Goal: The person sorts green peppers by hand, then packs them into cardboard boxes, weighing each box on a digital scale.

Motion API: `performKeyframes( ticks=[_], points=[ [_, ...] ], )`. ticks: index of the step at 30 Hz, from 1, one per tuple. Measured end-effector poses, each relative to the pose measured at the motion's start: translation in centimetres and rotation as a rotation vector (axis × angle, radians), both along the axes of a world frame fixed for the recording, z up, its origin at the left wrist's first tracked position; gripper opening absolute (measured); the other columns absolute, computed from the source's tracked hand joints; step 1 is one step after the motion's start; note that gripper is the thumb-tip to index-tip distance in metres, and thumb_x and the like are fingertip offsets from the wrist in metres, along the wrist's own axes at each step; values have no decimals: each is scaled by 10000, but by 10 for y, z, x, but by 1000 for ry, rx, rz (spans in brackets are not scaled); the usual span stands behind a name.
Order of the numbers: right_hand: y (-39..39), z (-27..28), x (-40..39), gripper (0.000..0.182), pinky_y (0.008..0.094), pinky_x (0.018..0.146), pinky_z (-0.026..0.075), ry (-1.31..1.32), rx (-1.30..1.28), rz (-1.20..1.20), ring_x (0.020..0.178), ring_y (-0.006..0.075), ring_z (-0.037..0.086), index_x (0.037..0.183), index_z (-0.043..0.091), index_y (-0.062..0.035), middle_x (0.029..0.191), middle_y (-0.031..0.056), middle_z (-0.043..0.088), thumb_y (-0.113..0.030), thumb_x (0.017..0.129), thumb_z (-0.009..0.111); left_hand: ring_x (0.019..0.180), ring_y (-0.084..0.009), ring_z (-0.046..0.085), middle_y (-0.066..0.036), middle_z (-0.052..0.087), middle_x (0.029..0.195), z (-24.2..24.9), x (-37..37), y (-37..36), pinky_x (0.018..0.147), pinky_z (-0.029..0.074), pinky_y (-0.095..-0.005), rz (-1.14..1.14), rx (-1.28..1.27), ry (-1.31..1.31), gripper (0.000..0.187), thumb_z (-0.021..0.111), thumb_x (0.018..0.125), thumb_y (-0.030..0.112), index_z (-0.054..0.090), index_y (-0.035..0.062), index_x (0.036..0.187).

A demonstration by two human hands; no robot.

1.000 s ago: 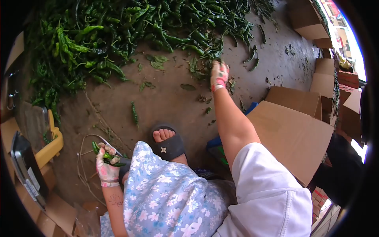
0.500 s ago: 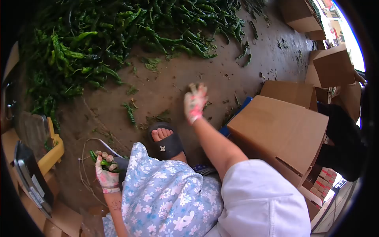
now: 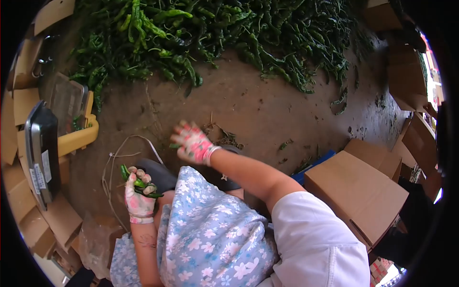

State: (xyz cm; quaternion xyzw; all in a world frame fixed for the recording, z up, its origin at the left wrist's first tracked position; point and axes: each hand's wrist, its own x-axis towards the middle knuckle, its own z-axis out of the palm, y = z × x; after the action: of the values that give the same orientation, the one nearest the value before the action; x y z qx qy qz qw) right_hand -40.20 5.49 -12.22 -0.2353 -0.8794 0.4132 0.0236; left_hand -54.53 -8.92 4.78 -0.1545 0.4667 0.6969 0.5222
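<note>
Low at the left, my left hand (image 3: 139, 203), in a white and pink stained glove, is closed around several green chili peppers (image 3: 140, 183). Their ends stick out past the fingers. My right hand (image 3: 193, 143), gloved the same way, is low over the brown floor in front of my knees. Its fingers are partly blurred. A green tip that looks like a chili pepper (image 3: 175, 145) shows between thumb and fingers; the rest is hidden. Beyond both hands, a wide heap of green chili peppers (image 3: 215, 28) covers the floor, brighter ones at its left.
Cardboard boxes (image 3: 356, 191) stand at the right, near a blue edge (image 3: 313, 167). To the left are a yellow-handled container (image 3: 79, 141), a black scale-like device (image 3: 43, 153) and more cartons (image 3: 62, 215). A loose white strap (image 3: 138, 137) lies near my left hand. Leaf scraps (image 3: 229, 138) dot the floor.
My right hand has moved left across the floor, over where a loose pepper lay, and green now shows at its fingers. The view has turned left. My left hand still holds its peppers.
</note>
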Motion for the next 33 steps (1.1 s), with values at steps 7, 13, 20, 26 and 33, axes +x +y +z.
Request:
performKeyframes(
  ticks=[7, 13, 20, 26, 33],
  points=[
    [124, 38, 101, 386, 408, 963, 424, 240, 197, -961, 1126, 374, 504, 1139, 589, -45, 1273, 208, 483, -94, 760, 538, 777, -110, 515, 7, 559, 863, 0, 0, -6, 455, 401, -203, 4, 28, 50, 141, 462, 966, 194, 537, 119, 1058],
    [201, -11, 163, 475, 480, 1078, 242, -200, 397, -890, 1338, 345, 273, 1221, 538, -81, 1392, 165, 383, -251, 779, 493, 724, -105, 505, 7, 537, 867, -2, 13, 6, 460, 392, -202, 12, -48, 14, 124, 484, 954, 180, 515, 123, 1060],
    [160, 35, 163, 326, 438, 996, 389, 112, 570, -647, 1169, 348, 486, 1030, 629, -100, 1205, 162, 547, -166, 715, 579, 714, -98, 511, 6, 534, 859, 1, 2, 23, 449, 384, -194, -31, -42, 70, 112, 465, 961, 172, 511, 128, 1053],
    [223, 39, 249, 242, 417, 939, 424, -373, 480, -899, 1117, 332, 501, 950, 658, -113, 1170, 154, 557, -134, 712, 616, 730, -104, 513, -4, 540, 875, -8, 2, 35, 451, 393, -195, -58, -59, 70, 121, 464, 962, 169, 510, 121, 1062],
    [234, 33, 350, 396, 436, 935, 420, -620, 842, -954, 1116, 344, 502, 1078, 623, -157, 1191, 164, 541, -82, 689, 624, 740, -99, 502, 6, 534, 882, -15, 8, 44, 455, 383, -190, -78, -92, 78, 138, 495, 950, 184, 513, 131, 1076]
  ],
)
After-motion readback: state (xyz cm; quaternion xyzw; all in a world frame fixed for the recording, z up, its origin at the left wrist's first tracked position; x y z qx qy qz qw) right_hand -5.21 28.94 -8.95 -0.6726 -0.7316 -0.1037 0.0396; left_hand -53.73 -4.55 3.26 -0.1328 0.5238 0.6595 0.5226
